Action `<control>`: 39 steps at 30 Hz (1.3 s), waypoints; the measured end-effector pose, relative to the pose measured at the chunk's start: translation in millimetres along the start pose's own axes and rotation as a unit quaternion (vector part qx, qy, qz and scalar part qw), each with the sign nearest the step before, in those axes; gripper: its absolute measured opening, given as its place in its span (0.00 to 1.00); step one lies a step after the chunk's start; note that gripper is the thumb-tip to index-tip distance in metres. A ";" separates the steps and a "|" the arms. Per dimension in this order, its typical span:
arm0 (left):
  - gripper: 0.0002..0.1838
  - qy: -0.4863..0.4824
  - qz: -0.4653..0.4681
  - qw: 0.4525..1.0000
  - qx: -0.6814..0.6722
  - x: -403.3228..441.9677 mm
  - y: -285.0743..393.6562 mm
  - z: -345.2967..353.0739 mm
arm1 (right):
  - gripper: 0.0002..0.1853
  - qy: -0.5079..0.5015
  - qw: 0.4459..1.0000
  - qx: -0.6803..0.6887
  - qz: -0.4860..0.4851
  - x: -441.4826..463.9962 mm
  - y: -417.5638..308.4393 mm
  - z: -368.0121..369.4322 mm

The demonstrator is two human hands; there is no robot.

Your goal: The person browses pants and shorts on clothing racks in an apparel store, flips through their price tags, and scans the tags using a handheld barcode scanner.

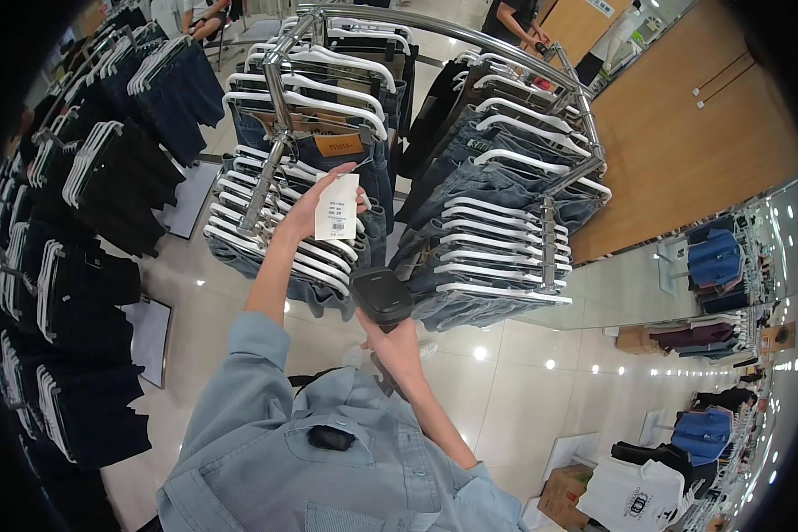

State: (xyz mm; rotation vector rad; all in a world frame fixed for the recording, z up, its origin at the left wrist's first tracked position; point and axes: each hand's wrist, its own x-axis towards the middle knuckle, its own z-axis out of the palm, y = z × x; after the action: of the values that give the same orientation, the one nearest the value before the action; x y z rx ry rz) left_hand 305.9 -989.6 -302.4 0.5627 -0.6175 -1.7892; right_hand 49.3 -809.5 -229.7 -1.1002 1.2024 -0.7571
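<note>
My left hand [306, 211] holds a white price tag [336, 206] with print and a barcode on its face. Just behind it hang blue jeans [377, 168] with an orange-brown waistband label [339, 144]. In my right hand [394, 346] is a black handheld barcode scanner [382, 297], its head below and to the right of the tag, apart from it. The fingers wrap the scanner's grip, which is partly hidden.
A chrome rack [275, 97] surrounds jeans on white hangers [492, 253]. Dark trousers [120, 182] hang along the left. At right stand a wooden panel [683, 115] and a mirror [541, 315]. A cardboard box [563, 496] sits lower right. Other people are at the top.
</note>
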 end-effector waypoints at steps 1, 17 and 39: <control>0.29 0.012 -0.001 1.000 0.005 -0.1 -0.1 -0.5 | 0.16 0.000 1.000 0.000 0.000 0.0 -0.4 0.0; 0.29 -0.010 0.001 1.000 -0.002 0.6 -1.3 -2.8 | 0.16 0.003 1.000 0.000 -0.010 -1.3 -7.3 0.7; 0.30 0.009 -0.001 1.000 0.006 2.6 -0.1 -1.7 | 0.16 -0.004 1.000 -0.010 0.005 -1.2 -11.8 -0.8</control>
State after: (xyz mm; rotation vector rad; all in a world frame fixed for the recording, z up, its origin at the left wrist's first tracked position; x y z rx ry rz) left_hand 306.2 -992.3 -304.0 0.5887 -0.6158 -1.7819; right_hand 49.4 -812.4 -218.1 -1.1123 1.2108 -0.7344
